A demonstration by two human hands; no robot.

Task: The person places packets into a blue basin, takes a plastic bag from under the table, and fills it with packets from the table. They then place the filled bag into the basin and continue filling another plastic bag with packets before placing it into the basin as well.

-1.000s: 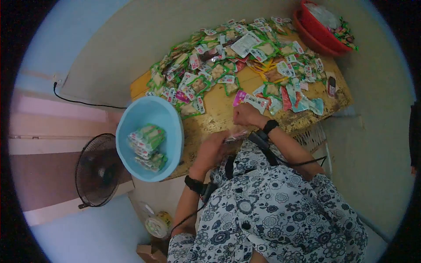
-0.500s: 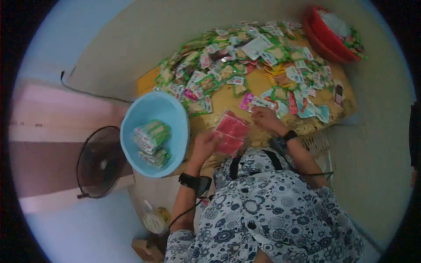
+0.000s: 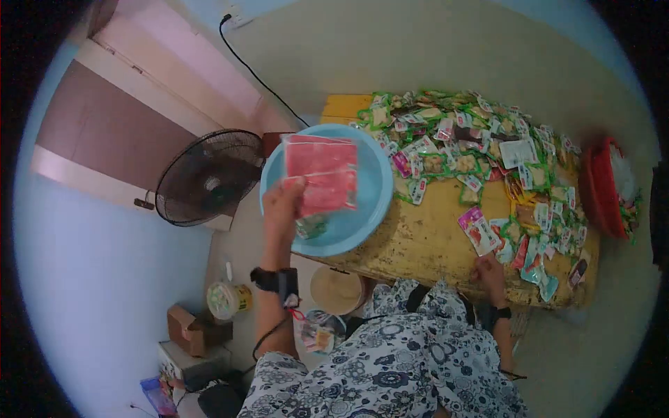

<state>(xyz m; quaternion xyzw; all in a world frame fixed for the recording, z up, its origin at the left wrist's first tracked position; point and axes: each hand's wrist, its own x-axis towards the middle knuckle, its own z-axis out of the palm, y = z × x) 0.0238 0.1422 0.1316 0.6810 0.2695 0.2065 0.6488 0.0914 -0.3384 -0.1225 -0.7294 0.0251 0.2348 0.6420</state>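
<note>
My left hand (image 3: 282, 202) grips a flat clear bag of red sheets or packets (image 3: 322, 171) by its lower left corner. The bag is held up over the light blue basin (image 3: 380, 202) and hides much of its inside. Below the bag, part of a green-and-clear package (image 3: 312, 226) shows in the basin. At the table's front, my right hand (image 3: 489, 273) has its fingers curled at the lower end of a pink-and-white snack packet (image 3: 479, 231), which rests on the yellow table (image 3: 418, 240).
Many small green-edged food packets (image 3: 465, 164) are heaped across the back of the table. Red basins (image 3: 603, 188) stand at the right end, near a dark phone-like object (image 3: 578, 273). A black fan (image 3: 209, 177) is left of the blue basin; a tub (image 3: 228, 301) and cardboard box (image 3: 187, 331) sit lower left.
My left hand has carried the red bag from the table's front edge leftward to over the blue basin. My right hand stays by the pink-and-white packet. The view has turned left.
</note>
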